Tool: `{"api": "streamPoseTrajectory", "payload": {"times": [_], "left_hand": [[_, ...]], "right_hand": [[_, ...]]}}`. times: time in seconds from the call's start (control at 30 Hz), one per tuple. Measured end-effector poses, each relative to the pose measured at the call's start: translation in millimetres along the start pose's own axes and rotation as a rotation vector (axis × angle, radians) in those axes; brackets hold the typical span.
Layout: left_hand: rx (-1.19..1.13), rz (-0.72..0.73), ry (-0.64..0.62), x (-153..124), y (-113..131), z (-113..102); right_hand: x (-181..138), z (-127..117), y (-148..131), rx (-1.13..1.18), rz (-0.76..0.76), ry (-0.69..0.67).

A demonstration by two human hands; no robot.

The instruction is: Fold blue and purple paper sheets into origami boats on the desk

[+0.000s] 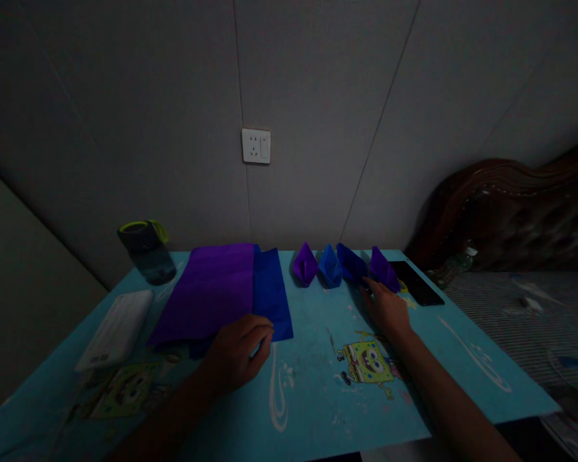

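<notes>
My right hand reaches to the row of folded paper boats near the back of the table. Its thumb and fingertips pinch the lower right end of a dark blue paper boat. Left of that one stand a lighter blue paper boat and a purple paper boat. Another purple paper boat lies just beyond the right hand's fingers. My left hand rests with curled fingers at the near edge of a purple paper sheet, and I see nothing in it. Blue paper shows from beneath the purple sheet.
A dark bottle with a green-rimmed lid and a white flat object are at the left. A black phone lies at the right. The table has a blue cartoon cover and meets the wall behind. A bed stands beyond its right edge.
</notes>
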State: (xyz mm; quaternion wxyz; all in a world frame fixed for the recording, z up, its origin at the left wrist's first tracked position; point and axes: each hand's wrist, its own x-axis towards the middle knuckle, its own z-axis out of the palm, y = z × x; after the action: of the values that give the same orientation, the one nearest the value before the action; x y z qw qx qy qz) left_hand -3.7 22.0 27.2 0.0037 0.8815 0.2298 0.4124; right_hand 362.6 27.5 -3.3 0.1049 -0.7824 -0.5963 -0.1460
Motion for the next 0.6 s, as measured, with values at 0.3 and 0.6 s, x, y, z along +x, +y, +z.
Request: {"api": "streamPoseTrajectory", "payload": {"times": [0.3,0.6], "left_hand": [[-0.003,0.006,-0.007,-0.6,0.9,-0.6],[-0.011,0.018,-0.016,-1.6,-1.1,0.9]], "right_hand": [[1.3,2.7,1.3,0.035,-0.011,0.004],[6.2,10.1,7.0,0.229,0.022,0.091]]}}
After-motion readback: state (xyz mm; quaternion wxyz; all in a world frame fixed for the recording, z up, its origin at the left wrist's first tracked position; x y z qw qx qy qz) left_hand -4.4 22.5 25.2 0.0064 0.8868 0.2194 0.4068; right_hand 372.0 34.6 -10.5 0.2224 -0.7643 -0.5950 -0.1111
